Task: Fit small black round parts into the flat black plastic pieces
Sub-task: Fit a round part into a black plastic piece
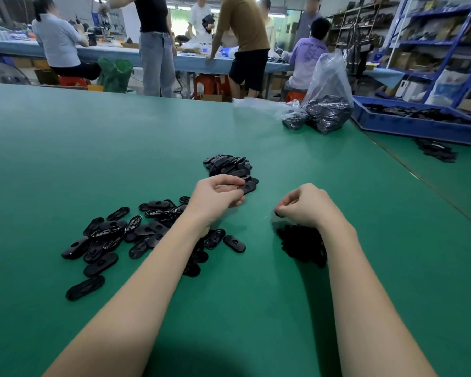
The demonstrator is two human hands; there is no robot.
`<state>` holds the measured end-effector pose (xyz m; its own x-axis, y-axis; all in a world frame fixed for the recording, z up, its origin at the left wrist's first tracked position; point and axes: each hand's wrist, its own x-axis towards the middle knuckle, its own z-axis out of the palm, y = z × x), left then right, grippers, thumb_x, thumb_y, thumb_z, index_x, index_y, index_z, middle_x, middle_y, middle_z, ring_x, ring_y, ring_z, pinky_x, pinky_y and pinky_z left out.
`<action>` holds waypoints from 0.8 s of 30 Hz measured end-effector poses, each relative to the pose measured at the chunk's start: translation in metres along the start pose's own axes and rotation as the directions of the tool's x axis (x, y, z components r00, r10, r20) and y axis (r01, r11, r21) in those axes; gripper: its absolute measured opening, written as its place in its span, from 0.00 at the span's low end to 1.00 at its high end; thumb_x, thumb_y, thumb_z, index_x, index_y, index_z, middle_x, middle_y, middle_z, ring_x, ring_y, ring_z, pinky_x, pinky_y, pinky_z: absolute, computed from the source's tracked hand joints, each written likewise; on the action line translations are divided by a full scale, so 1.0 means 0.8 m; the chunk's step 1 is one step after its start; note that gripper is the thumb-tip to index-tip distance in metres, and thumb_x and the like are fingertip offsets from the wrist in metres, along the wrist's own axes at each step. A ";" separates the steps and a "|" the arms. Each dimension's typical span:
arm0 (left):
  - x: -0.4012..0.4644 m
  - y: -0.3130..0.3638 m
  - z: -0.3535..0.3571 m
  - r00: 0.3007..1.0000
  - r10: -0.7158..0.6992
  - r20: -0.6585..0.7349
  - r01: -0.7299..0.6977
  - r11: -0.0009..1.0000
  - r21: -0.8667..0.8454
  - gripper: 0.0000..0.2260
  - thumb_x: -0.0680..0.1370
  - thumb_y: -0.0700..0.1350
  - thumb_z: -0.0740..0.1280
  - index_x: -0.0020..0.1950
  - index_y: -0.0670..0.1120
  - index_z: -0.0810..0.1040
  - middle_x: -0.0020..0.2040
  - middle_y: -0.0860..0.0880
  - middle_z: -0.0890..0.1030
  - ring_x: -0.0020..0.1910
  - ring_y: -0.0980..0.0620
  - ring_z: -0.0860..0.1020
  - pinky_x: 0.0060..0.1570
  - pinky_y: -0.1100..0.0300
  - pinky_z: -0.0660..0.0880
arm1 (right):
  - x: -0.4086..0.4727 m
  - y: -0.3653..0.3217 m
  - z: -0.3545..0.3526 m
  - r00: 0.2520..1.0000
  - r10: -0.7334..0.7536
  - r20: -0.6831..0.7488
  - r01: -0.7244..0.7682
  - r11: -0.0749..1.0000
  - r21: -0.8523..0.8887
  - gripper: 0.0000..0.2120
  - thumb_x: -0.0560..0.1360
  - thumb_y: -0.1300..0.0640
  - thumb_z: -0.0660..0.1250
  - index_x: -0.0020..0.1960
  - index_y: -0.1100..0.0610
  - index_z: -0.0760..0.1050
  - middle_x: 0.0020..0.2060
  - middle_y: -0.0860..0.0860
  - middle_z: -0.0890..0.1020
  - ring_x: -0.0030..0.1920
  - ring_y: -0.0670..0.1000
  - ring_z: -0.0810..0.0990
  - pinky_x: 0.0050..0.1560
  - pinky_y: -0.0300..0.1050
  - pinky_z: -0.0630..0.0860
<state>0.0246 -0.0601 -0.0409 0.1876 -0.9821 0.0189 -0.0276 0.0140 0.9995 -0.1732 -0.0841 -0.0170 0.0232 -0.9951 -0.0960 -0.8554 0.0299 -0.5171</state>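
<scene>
My left hand [218, 195] pinches a flat black oval piece [247, 188] at the near edge of a small stack of the same pieces [230, 165]. A loose scatter of flat black oval pieces [112, 238] lies under and left of my left forearm. My right hand [302, 206] has curled fingers and pinches a small black round part [277, 213] at its fingertips. Just below that hand sits a heap of small black round parts [301, 244], partly hidden by my right wrist.
The green table [93, 148] stretches far ahead. Clear plastic bags of black parts [325, 112] stand at the back right, beside a blue tray [408, 123] holding more pieces. A small dark pile [437, 153] lies near the tray. Several people work at a bench behind.
</scene>
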 end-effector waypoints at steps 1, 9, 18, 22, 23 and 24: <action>0.000 -0.002 -0.001 1.000 -0.003 0.014 0.003 1.000 0.015 0.09 0.76 0.33 0.70 0.49 0.46 0.84 0.43 0.46 0.85 0.39 0.53 0.84 0.49 0.63 0.82 | 0.001 0.001 0.001 0.999 -0.028 0.025 0.025 0.992 0.125 0.03 0.74 0.52 0.72 0.45 0.49 0.84 0.47 0.50 0.86 0.42 0.50 0.80 0.44 0.41 0.77; -0.002 -0.002 -0.007 1.000 -0.012 0.022 0.012 1.000 0.022 0.10 0.76 0.31 0.69 0.51 0.45 0.83 0.42 0.47 0.86 0.39 0.52 0.83 0.51 0.61 0.81 | -0.003 -0.015 0.015 0.992 -0.129 0.006 0.099 0.788 0.608 0.03 0.75 0.60 0.74 0.46 0.53 0.84 0.31 0.45 0.78 0.23 0.40 0.67 0.25 0.29 0.63; -0.007 0.001 -0.002 0.996 0.003 0.089 -0.007 0.999 0.045 0.09 0.76 0.34 0.71 0.50 0.47 0.85 0.41 0.48 0.87 0.41 0.53 0.83 0.51 0.63 0.81 | 0.003 -0.020 0.027 0.991 -0.122 -0.056 0.131 0.795 0.592 0.02 0.73 0.57 0.76 0.43 0.51 0.85 0.31 0.44 0.82 0.26 0.37 0.73 0.31 0.29 0.68; -0.007 0.004 -0.001 0.996 0.007 0.089 -0.009 1.000 0.027 0.09 0.76 0.33 0.70 0.48 0.47 0.85 0.41 0.47 0.87 0.42 0.51 0.83 0.52 0.60 0.82 | 0.005 -0.024 0.030 0.991 -0.122 -0.062 0.135 0.812 0.567 0.04 0.72 0.55 0.77 0.40 0.49 0.85 0.34 0.46 0.84 0.34 0.42 0.78 0.37 0.35 0.71; -0.008 0.005 -0.001 0.996 0.000 0.088 -0.001 1.000 0.016 0.09 0.76 0.33 0.70 0.49 0.46 0.85 0.41 0.46 0.86 0.42 0.50 0.83 0.52 0.60 0.82 | 0.005 -0.024 0.031 0.990 -0.123 -0.067 0.139 0.810 0.570 0.04 0.72 0.55 0.77 0.40 0.49 0.85 0.36 0.47 0.85 0.36 0.43 0.79 0.38 0.36 0.72; -0.008 0.005 -0.001 0.996 -0.008 0.088 0.007 1.000 0.009 0.09 0.76 0.33 0.69 0.50 0.45 0.85 0.41 0.46 0.86 0.42 0.50 0.83 0.51 0.60 0.82 | 0.005 -0.024 0.031 0.990 -0.123 -0.072 0.142 0.807 0.573 0.04 0.72 0.55 0.77 0.40 0.49 0.85 0.38 0.48 0.86 0.37 0.44 0.80 0.40 0.37 0.74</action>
<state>0.0240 -0.0534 -0.0372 0.1006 -0.9949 0.0089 -0.0355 0.0054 0.9994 -0.1435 -0.0863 -0.0286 0.0911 -0.9954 0.0299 -0.3904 -0.0634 -0.9185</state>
